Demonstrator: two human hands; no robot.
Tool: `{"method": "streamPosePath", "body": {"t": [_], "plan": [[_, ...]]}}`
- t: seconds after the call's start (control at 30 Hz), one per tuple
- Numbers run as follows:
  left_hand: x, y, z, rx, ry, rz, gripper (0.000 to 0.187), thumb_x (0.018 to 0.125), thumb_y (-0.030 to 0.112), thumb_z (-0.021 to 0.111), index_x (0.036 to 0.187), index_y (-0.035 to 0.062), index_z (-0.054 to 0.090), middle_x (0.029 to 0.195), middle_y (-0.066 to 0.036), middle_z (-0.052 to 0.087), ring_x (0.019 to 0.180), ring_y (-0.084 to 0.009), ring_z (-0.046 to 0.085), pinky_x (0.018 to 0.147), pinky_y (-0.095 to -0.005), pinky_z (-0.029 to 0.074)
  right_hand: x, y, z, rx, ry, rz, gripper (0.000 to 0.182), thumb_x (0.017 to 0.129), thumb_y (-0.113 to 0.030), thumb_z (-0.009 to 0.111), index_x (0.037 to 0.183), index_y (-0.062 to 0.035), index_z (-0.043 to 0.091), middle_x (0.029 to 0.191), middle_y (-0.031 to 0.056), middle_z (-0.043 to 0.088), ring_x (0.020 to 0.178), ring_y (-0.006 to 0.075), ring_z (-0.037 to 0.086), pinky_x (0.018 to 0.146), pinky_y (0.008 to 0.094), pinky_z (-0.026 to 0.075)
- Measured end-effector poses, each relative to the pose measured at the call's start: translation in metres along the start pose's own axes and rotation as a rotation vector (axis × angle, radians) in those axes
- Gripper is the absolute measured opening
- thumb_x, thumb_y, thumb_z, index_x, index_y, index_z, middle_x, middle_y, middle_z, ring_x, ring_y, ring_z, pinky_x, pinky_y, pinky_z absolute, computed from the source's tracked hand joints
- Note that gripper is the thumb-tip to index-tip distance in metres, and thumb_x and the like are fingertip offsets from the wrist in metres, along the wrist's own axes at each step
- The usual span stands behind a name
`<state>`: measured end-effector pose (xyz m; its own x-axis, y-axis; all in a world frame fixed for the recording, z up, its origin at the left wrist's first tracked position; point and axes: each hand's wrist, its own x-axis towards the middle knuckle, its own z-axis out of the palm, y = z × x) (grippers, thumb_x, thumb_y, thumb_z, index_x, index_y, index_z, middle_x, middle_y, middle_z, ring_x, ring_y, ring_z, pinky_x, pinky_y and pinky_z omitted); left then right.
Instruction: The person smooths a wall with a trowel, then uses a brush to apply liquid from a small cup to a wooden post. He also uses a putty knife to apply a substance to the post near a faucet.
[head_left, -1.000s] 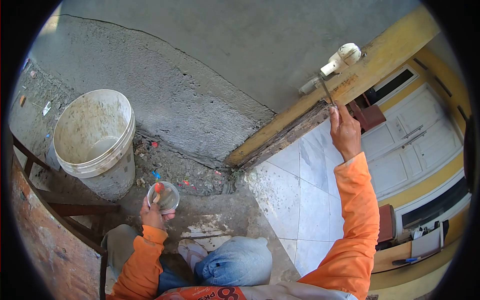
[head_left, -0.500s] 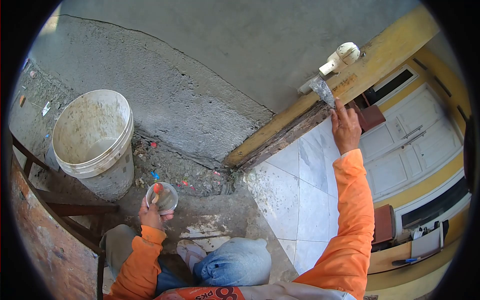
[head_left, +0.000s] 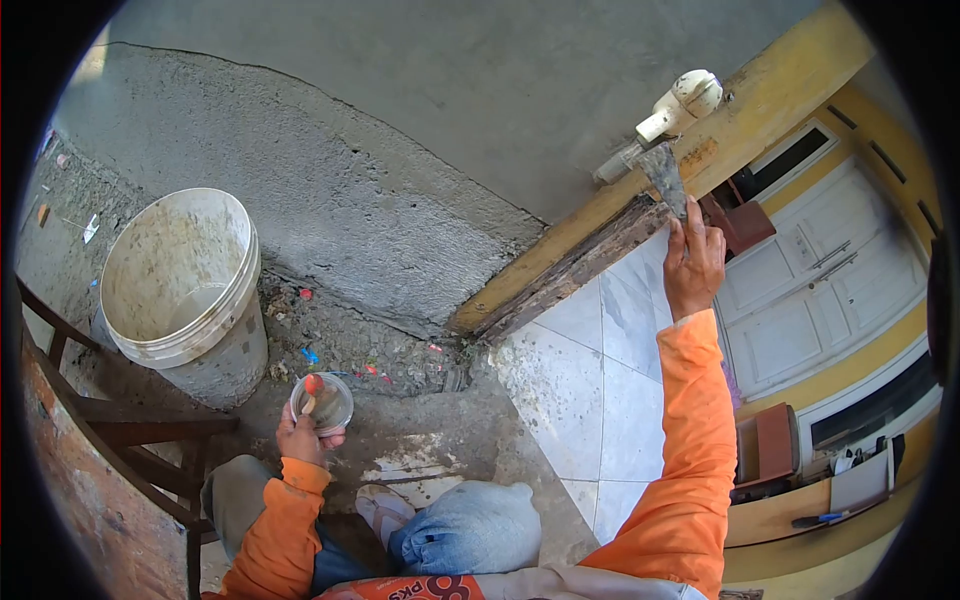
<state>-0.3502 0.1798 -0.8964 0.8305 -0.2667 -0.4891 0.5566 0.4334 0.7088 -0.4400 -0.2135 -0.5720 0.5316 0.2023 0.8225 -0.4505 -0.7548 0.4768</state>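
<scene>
My right hand [head_left: 694, 262] grips a putty knife [head_left: 664, 178], its grey-smeared blade against the yellow post edge [head_left: 740, 130], just below a white pipe fitting [head_left: 690, 100]. Low on the left, my left hand [head_left: 304, 438] holds a clear round plastic cup [head_left: 336, 408] by its side. A small tool with a red end [head_left: 314, 384] rests in that cup under my fingers. What lies at the cup's bottom is too unclear to tell.
A dirty white bucket [head_left: 180, 280] stands at the left beside a wooden chair or table [head_left: 100, 480]. The grey plastered wall [head_left: 350, 180] runs behind it. White tiles [head_left: 600, 400] and a white double door [head_left: 820, 290] are at the right.
My right hand has shifted slightly, and the putty knife's blade now points more upright. The left hand with the cup has barely moved, and the view has shifted a little.
</scene>
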Motion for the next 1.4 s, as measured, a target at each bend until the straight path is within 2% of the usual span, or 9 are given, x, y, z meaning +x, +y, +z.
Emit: {"method": "streamPosePath", "body": {"t": [0.1, 0.43, 0.5, 0.73, 0.8, 0.9, 1.0, 1.13, 1.4], "plan": [[0.002, -0.002, -0.002, 0.019, -0.02, 0.007, 0.034, 0.087, 0.006, 0.038, 0.121, 0.0072, 0.045, 0.095, -0.015, 0.062, 0.058, -0.0204, 0.063, 0.039, -0.025, 0.051, 0.002, -0.006, -0.007, 0.323, -0.169, 0.132, 0.031, 0.088, -0.025, 0.057, 0.117, -0.0121, 0.057, 0.071, 0.0099, 0.054, 0.063, 0.0259, 0.055, 0.058, 0.0361, 0.046], [0.003, -0.004, -0.006, 0.004, -0.031, 0.017, 0.036, 0.087, 0.006, 0.036, 0.122, 0.007, 0.044, 0.095, -0.015, 0.062, 0.058, -0.0206, 0.062, 0.04, -0.0252, 0.051, 0.032, -0.045, -0.03, 0.321, -0.274, 0.251, 0.032, 0.093, -0.028, 0.049, 0.111, -0.0037, 0.058, 0.08, 0.0194, 0.062, 0.073, 0.0334, 0.062, 0.063, 0.0363, 0.048], [0.001, -0.001, -0.006, 0.01, -0.033, 0.03, 0.036, 0.087, 0.005, 0.036, 0.122, 0.0069, 0.044, 0.096, -0.015, 0.062, 0.058, -0.0206, 0.063, 0.041, -0.0251, 0.051, 0.044, -0.054, -0.042, 0.357, -0.456, 0.384, 0.032, 0.093, -0.027, 0.047, 0.11, -0.0009, 0.057, 0.079, 0.0205, 0.062, 0.074, 0.0353, 0.062, 0.065, 0.037, 0.048], [-0.007, 0.008, -0.003, -0.027, -0.032, 0.0, 0.04, 0.086, 0.004, 0.033, 0.125, 0.0056, 0.042, 0.096, -0.016, 0.062, 0.057, -0.0211, 0.063, 0.042, -0.0257, 0.053, 0.04, -0.039, -0.035, 0.36, -0.499, 0.349, 0.033, 0.094, -0.03, 0.045, 0.105, -0.0019, 0.058, 0.069, 0.0172, 0.059, 0.064, 0.0323, 0.06, 0.06, 0.0379, 0.046], [-0.009, 0.01, -0.003, -0.031, -0.022, -0.005, 0.041, 0.086, 0.003, 0.032, 0.125, 0.0053, 0.041, 0.096, -0.016, 0.061, 0.057, -0.0216, 0.063, 0.042, -0.0259, 0.053, 0.037, -0.029, -0.032, 0.439, -0.711, 0.493, 0.033, 0.094, -0.032, 0.046, 0.101, -0.0027, 0.059, 0.062, 0.0159, 0.056, 0.058, 0.0302, 0.058, 0.057, 0.0378, 0.044], [-0.007, 0.01, -0.006, -0.031, -0.028, -0.012, 0.042, 0.086, 0.003, 0.032, 0.126, 0.0049, 0.041, 0.096, -0.017, 0.061, 0.057, -0.0223, 0.063, 0.041, -0.026, 0.053, 0.046, -0.019, -0.033, 0.436, -0.561, 0.419, 0.035, 0.094, -0.034, 0.045, 0.099, -0.0027, 0.06, 0.058, 0.0155, 0.054, 0.055, 0.0285, 0.058, 0.055, 0.0374, 0.044], [-0.004, 0.006, -0.009, -0.02, -0.018, 0.012, 0.041, 0.086, 0.003, 0.032, 0.126, 0.0043, 0.041, 0.096, -0.017, 0.061, 0.057, -0.0226, 0.063, 0.041, -0.026, 0.053, 0.05, -0.013, -0.034, 0.401, -0.772, 0.426, 0.034, 0.094, -0.033, 0.046, 0.098, -0.0026, 0.06, 0.062, 0.0174, 0.056, 0.059, 0.0317, 0.059, 0.056, 0.0378, 0.045], [-0.003, 0.009, -0.005, -0.01, -0.015, 0.004, 0.041, 0.085, 0.003, 0.032, 0.126, 0.0041, 0.04, 0.095, -0.018, 0.061, 0.058, -0.0229, 0.063, 0.041, -0.0264, 0.053, 0.068, -0.021, -0.044, 0.319, -0.593, 0.267, 0.032, 0.093, -0.03, 0.048, 0.098, -0.001, 0.061, 0.072, 0.0219, 0.059, 0.07, 0.0387, 0.06, 0.06, 0.0385, 0.046], [-0.006, 0.007, -0.002, -0.028, -0.017, 0.003, 0.042, 0.084, 0.002, 0.032, 0.125, 0.0056, 0.042, 0.094, -0.017, 0.062, 0.057, -0.0223, 0.063, 0.042, -0.027, 0.053, 0.068, -0.027, -0.044, 0.278, -0.611, 0.244, 0.033, 0.093, -0.031, 0.047, 0.095, -0.0003, 0.061, 0.074, 0.0225, 0.06, 0.071, 0.0394, 0.06, 0.061, 0.0392, 0.047]]}}
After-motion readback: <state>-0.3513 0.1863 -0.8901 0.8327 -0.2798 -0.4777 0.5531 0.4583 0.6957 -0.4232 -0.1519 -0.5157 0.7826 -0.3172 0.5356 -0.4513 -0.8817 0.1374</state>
